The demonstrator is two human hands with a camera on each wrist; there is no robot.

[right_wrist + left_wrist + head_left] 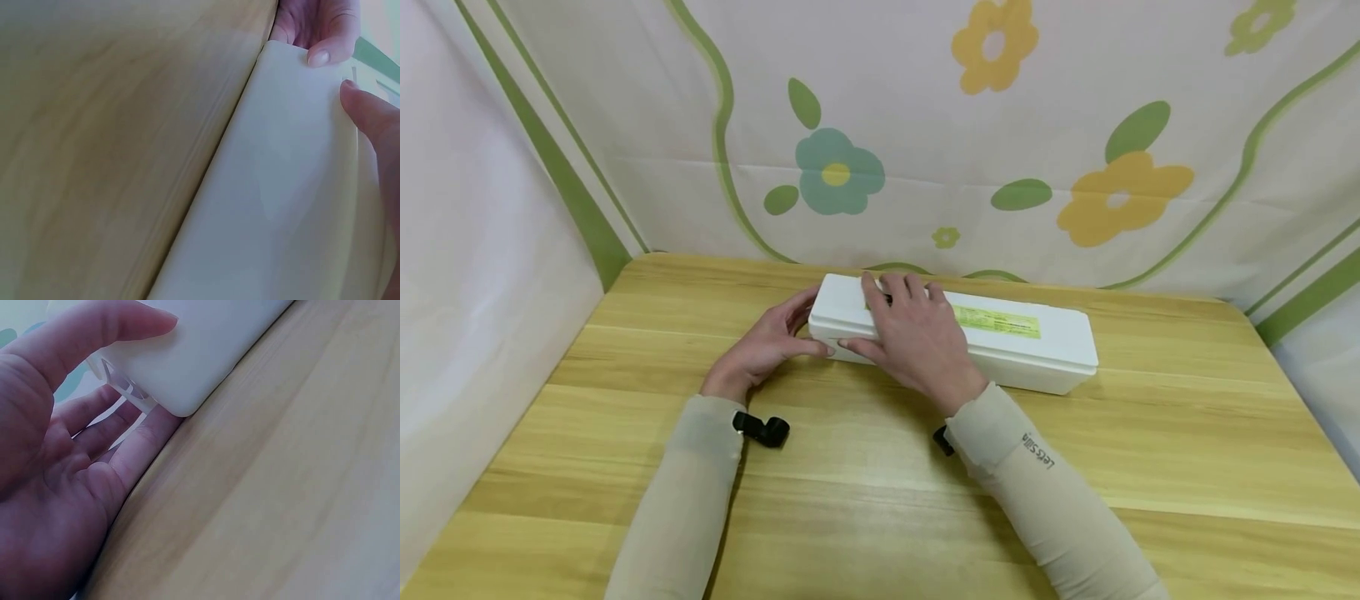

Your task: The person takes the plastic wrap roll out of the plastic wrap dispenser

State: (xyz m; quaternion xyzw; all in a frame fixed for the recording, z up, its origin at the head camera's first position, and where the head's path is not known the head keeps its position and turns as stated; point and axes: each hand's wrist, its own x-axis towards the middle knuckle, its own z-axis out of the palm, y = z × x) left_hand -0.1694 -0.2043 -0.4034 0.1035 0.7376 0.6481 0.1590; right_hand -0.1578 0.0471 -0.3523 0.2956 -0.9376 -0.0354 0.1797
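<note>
Up near 12 o'clock on the wood table (pixel 850 508) sits a white box (pixel 1011 346); left hand (pixel 771 340) pinches its 9 o'clock end, right hand (pixel 919 333) grips across its top, flowery curtain (pixel 917 125) behind.

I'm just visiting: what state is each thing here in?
White box, resting on the table
Lid, on the box
Yellow-green label, flat on the lid, partly covered
Left grip, holding the box's left end
Right grip, fingers over the lid, thumb at its front edge
Patterned cloth, hanging, creased
</note>
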